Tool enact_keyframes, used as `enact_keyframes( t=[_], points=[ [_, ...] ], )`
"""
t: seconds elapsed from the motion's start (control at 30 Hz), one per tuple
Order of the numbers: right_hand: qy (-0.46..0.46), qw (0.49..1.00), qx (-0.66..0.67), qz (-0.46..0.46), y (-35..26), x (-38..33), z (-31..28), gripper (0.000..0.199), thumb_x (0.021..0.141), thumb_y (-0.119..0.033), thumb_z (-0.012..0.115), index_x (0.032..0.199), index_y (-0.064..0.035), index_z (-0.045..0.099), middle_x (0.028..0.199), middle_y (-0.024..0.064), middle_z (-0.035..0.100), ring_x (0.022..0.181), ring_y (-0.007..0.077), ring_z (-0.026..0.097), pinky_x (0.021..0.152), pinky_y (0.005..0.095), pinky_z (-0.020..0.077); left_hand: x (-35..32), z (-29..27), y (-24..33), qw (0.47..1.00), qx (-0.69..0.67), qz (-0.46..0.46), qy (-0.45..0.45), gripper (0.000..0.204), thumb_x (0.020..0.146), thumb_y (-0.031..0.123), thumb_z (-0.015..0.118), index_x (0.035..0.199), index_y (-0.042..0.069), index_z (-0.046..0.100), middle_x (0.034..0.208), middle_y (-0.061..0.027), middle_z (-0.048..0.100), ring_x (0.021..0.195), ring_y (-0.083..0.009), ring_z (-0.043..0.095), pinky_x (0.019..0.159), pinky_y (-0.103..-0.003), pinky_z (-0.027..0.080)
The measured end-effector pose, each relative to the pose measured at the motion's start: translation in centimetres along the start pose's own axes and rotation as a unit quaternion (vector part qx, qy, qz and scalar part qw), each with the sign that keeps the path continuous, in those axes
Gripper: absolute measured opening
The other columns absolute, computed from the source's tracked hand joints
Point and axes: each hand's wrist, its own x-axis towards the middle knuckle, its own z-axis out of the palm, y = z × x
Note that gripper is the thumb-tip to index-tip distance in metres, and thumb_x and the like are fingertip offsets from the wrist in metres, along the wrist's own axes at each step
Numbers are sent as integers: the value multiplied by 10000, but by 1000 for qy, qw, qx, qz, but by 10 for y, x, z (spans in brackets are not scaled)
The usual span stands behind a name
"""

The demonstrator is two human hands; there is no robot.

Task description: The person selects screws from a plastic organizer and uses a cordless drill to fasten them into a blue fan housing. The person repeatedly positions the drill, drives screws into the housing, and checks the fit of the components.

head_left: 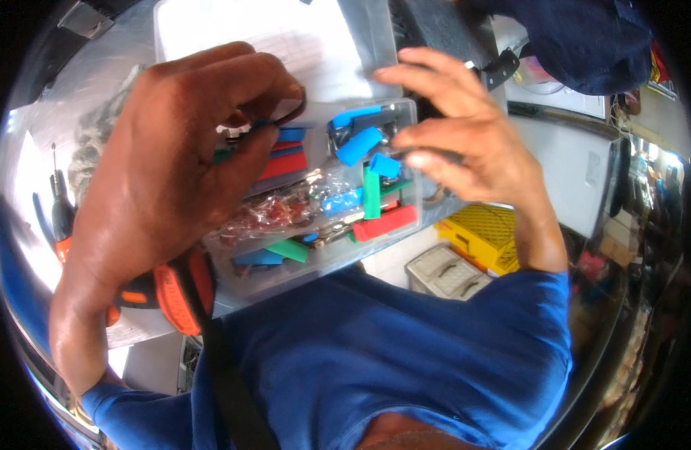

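Note:
My left hand (173, 157) is closed, thumb and fingertips pinching a thin, dark, curved piece (294, 112) over a clear plastic box (417, 135). My right hand (473, 135) hovers at the box's right side, fingers stretched and apart; a dark strip shows between its thumb and finger, too unclear to name. Short blue tube pieces (359, 146) lie in the box near my right fingertips. Green strips (372, 193), a red piece (384, 223) and a crumpled clear bag (274, 214) fill other compartments. My left hand hides the box's left part.
The bright box lid (263, 37) stands beyond the box. A screwdriver (60, 202) and grey fabric (98, 142) lie at left, an orange-and-black tool (182, 292) by my left wrist. A yellow crate (480, 236) and grey case (444, 271) are lower right; dark cloth (585, 41) hangs upper right.

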Motion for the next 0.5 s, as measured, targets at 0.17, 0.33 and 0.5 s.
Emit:
enact_keyframes(
  t=[0.17,0.33,0.5],
  points=[
    [41,999,11,-18,-3,11,15,245,782,-146,793,989,-19,766,1554,176,503,1446,423,438,1162,536,395,2,1,5,1000,10,-7,-7,259,865,-136,648,1084,-5,689,1044,-109,674,1025,-204,706,992,-362,603],
    [43,999,18,-29,1,10,6,318,783,-103,758,1089,-19,741,1532,196,516,1379,433,505,1135,532,424,-1,1,6,1000,24,7,-1,283,856,-147,643,1088,5,697,1031,-108,677,1024,-208,705,991,-366,606],
    [51,998,8,-26,0,8,8,308,793,-19,696,1099,-29,733,1518,189,533,1357,419,528,1104,525,458,0,3,3,1000,12,20,1,309,848,-161,632,1102,4,696,1052,-111,686,1023,-217,711,988,-373,611]
  ],
)
